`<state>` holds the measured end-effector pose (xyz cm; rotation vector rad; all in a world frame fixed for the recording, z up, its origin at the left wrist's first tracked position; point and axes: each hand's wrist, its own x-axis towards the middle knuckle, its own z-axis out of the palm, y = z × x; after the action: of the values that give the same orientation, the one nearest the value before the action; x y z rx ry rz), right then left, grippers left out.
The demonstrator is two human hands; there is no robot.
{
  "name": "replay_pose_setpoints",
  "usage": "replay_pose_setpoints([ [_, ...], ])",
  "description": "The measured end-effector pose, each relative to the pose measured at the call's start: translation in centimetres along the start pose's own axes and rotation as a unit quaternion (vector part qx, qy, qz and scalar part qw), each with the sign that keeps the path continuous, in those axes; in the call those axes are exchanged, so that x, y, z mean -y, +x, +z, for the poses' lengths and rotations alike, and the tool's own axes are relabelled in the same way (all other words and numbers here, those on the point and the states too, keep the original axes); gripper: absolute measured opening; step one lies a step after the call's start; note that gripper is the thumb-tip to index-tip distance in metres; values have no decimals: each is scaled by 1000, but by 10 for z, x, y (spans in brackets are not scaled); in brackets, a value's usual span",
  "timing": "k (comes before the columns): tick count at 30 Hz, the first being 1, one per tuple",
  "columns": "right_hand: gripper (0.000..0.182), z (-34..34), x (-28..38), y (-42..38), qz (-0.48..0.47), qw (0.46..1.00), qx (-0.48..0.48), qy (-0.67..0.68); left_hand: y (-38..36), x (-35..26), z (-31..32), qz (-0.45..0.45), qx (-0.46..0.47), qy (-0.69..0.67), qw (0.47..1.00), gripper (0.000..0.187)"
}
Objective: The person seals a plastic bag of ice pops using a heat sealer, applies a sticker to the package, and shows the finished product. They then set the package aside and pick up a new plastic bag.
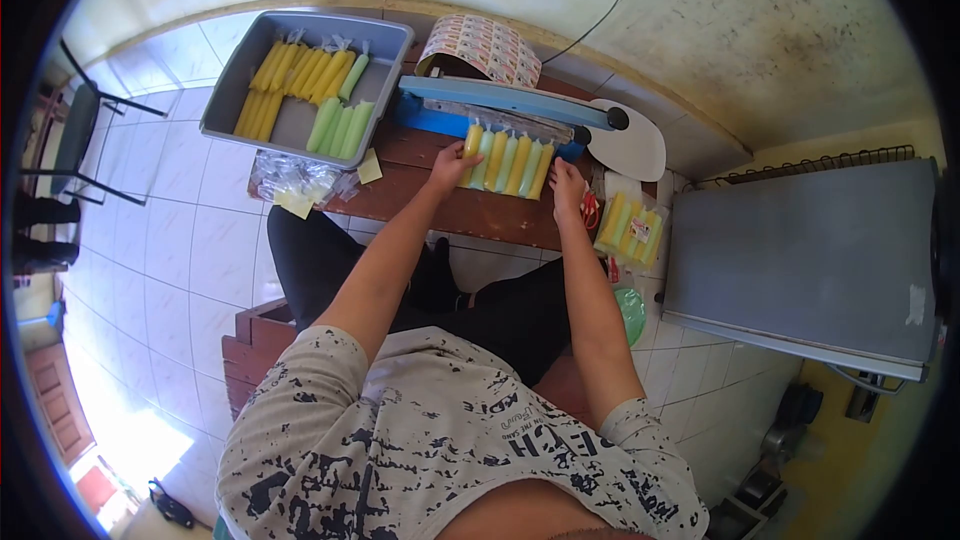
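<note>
A clear bag of yellow and pale green tubes [506, 164] lies at the blue sealer [490, 95], its upper edge under the sealer's long arm. My left hand [452, 166] closes on the bag's left side. At the right side of the same bag, my right hand [568, 186] has its fingers pressed together at the edge. Red-handled scissors [590, 210] lie just right of my right hand. Another packed bag with a label [630, 230] rests at the bench's right end.
A grey tray [290, 112] with yellow and green tubes stands at the left. Empty plastic bags [295, 178] lie below it. Behind the sealer is a curved printed sheet [485, 45]. A white lid [635, 140] and a grey fridge [800, 260] are at the right.
</note>
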<state>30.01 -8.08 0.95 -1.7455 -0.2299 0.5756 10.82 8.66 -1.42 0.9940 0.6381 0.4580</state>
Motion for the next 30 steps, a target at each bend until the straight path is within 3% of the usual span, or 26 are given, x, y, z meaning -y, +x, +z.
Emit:
replay_pose_setpoints([
  [7,42,10,10,12,40,993,70,91,1,1,1,-6,-4,-21,1000,33],
  [14,38,16,10,20,98,990,71,76,-1,-2,1,2,5,-12,1000,35],
  [30,29,35,25,10,-7,997,-18,72,-1,-5,0,2,7,6,1000,36],
])
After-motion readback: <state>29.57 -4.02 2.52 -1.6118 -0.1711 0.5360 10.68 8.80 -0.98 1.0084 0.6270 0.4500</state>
